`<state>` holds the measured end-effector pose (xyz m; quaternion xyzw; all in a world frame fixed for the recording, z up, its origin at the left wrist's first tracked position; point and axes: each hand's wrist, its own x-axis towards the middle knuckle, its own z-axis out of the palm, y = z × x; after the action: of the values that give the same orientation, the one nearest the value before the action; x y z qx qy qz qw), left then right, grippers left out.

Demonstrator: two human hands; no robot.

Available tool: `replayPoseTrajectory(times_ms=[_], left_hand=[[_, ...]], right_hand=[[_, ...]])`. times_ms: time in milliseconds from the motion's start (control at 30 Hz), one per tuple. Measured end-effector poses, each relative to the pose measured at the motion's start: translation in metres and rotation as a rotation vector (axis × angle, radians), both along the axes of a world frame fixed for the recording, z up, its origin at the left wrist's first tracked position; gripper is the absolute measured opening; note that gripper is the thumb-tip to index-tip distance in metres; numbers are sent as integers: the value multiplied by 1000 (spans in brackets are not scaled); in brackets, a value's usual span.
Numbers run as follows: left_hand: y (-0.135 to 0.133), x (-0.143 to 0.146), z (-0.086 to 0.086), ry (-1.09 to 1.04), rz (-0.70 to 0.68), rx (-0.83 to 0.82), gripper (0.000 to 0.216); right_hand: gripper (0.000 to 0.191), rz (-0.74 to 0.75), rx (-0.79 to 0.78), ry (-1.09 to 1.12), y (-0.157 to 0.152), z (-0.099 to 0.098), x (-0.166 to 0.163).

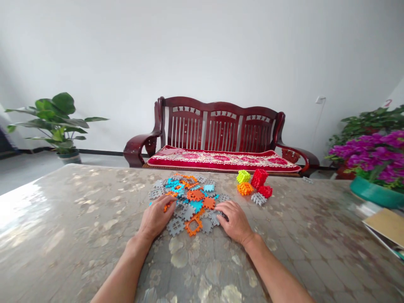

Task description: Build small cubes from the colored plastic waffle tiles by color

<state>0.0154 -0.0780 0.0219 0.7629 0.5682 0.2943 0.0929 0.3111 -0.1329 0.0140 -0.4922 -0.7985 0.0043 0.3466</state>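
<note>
A heap of flat interlocking plastic tiles (189,198) in grey, orange and blue lies on the table (78,219) in front of me. My left hand (156,219) rests at the heap's left edge, fingers curled over an orange tile. My right hand (235,221) lies palm down on grey tiles at the heap's right edge, fingers bent. To the right of the heap stand built cubes: a yellow-green one (243,176), an orange one (245,188), two red ones (259,178), and a grey piece (259,198).
A dark red wooden bench (221,130) with a red cushion stands behind the table. A leafy potted plant (58,122) is at far left. At right, purple flowers in a teal pot (375,191) and a book (386,229) sit on the table's edge.
</note>
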Motion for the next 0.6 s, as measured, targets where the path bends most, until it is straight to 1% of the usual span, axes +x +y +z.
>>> replayPoseTrajectory(times_ms=[100, 200, 500, 600], left_hand=[[-4, 5, 1, 66, -55, -25, 31], [-4, 7, 0, 109, -67, -32, 33], [-3, 15, -4, 125, -164, 10, 36], [-5, 19, -5, 128, -193, 20, 40]], right_hand=[[20, 2, -3, -5, 0, 0, -1], [19, 4, 1, -9, 0, -1, -2], [19, -9, 39, -3, 4, -3, -3], [20, -13, 58, 20, 5, -3, -5]])
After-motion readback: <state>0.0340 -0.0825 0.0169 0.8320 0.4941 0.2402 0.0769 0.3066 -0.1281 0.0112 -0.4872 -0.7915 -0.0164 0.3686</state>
